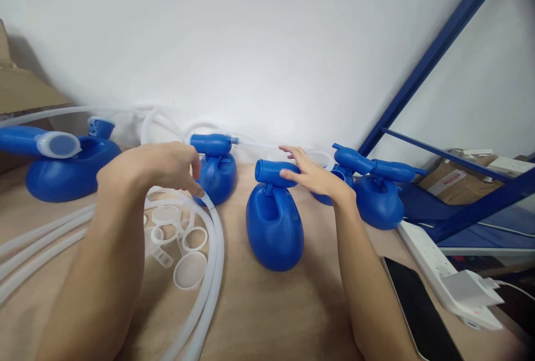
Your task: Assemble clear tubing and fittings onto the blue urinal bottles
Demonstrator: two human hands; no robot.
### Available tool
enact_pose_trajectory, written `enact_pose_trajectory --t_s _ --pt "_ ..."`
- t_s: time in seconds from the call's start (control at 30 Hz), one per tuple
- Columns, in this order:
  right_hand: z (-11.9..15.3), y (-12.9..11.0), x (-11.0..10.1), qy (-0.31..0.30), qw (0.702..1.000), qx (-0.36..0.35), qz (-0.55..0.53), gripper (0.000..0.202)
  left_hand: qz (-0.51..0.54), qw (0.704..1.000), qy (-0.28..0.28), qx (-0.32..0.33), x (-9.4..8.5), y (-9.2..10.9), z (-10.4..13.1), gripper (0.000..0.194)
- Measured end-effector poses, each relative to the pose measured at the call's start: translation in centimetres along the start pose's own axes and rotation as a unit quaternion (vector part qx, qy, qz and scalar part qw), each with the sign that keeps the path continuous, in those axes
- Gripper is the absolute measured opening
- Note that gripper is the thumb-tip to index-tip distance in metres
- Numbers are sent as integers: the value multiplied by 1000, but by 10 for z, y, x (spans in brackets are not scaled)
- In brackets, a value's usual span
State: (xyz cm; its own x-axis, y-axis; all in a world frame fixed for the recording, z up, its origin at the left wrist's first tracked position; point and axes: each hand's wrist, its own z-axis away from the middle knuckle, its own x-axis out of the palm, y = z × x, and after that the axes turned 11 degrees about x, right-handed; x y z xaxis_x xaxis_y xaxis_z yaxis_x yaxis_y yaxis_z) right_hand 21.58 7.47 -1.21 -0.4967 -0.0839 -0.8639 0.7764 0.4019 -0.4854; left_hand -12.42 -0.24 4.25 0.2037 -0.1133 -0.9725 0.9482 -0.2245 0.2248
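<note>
front blue bottle [286, 233] stands mid-bench [267, 316], upright, its blue neck piece [270, 171] lying across the top, open end to the left. a strip of surface separates its left side from the pale tubes [215, 255]; to its right, surface runs as far as the right forearm [363, 272].

right hand [313, 176]: fingers apart, thumb against the neck piece. left hand [154, 166]: fingers bent down at a tube end; cannot tell whether clamped on it.

clear lids and rings [190, 270] lie within the curve of the tubes. rear blue bottle [223, 183] stands behind, to the left; far-left blue bottle [62, 183] beyond the left hand; right-hand blue bottle [378, 205] near the bench's right edge. along that edge: power strip [430, 266] with white charger [472, 288], phone [422, 308] near it.

surface wood-toned, backed by a white wall [251, 43]. blue metal frame [434, 66] slants up at right; cardboard [31, 91] at far left.
</note>
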Motion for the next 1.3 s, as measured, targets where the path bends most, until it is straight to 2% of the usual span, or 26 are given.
enact_pose_trajectory --t_s 0.1,0.13,0.23,0.33,0.4,0.5,0.63,0.8,1.1,1.3 --pt "2 15 -13 61 997 50 -19 59 -75 995 -38 -53 -4 9 2 37" --pt "2 21 -17 67 996 65 -14 58 -76 996 -38 -32 -3 12 1 41" --pt "-2 36 -23 37 997 64 -17 50 -44 996 -12 74 6 24 -11 62" --pt "-7 43 -21 28 997 48 -61 43 -22 979 62 194 27 42 -33 88" --pt "-9 44 -18 35 995 53 -77 43 -16 965 100 242 44 55 -48 92" --pt "-12 44 -14 30 995 54 -83 42 -16 959 111 262 62 68 -66 78" --pt "-14 43 -12 42 993 58 -95 39 -8 951 108 290 66 65 -78 55" --pt "-13 39 -10 61 994 45 -77 34 13 943 111 312 64 56 -82 48" --pt "-7 46 -6 73 990 9 -122 31 54 944 104 309 64 57 -82 45" --pt "-5 41 -10 90 994 -7 -60 31 74 940 101 316 64 55 -83 38"
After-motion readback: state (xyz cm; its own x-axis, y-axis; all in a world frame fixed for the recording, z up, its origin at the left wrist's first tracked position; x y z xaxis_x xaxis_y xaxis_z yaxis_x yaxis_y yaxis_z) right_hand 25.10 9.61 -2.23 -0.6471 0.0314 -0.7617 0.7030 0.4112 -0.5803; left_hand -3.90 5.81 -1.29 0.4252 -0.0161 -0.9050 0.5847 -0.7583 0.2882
